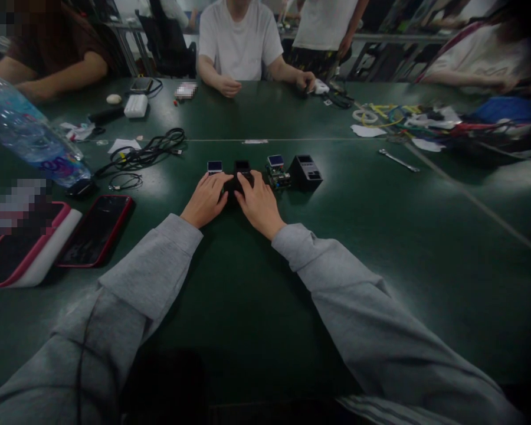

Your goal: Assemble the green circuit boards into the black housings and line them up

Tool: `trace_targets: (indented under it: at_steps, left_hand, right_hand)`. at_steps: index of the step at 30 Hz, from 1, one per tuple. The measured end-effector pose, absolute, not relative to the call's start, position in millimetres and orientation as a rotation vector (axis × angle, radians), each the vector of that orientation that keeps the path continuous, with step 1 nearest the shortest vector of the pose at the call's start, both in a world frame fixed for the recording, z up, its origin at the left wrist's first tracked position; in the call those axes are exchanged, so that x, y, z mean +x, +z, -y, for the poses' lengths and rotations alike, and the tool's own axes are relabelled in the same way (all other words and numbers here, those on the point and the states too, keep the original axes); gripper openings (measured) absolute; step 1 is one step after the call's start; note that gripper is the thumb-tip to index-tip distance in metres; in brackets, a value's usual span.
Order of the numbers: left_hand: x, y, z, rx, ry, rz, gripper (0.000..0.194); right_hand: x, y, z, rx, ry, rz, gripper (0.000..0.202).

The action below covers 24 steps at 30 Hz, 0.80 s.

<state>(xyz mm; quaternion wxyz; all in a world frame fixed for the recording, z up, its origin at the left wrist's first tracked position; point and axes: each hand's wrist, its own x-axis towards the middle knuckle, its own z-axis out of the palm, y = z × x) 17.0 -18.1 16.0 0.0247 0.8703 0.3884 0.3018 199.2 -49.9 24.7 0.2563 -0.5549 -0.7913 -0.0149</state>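
Both my hands meet at the middle of the dark green table. My left hand and my right hand grip a small black box from either side, fingers curled on it. Just left of it stands a small screen module. To the right sit a bare circuit board with a small screen and a black wedge-shaped case. Grey sleeves cover both my arms.
A red-cased phone and a pink-edged device lie at the left, with black cables and a water bottle. A wrench and a wire clutter lie at the right. Other people sit across the table.
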Motion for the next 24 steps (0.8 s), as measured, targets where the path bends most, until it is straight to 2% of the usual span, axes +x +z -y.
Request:
trace_targets:
  at_steps: [24]
  left_hand:
    - [16.1,17.1,18.6,2.815,0.993,-1.239,0.046]
  right_hand:
    - [199.5,26.8,52.3,-1.512,-0.087,2.182,0.045]
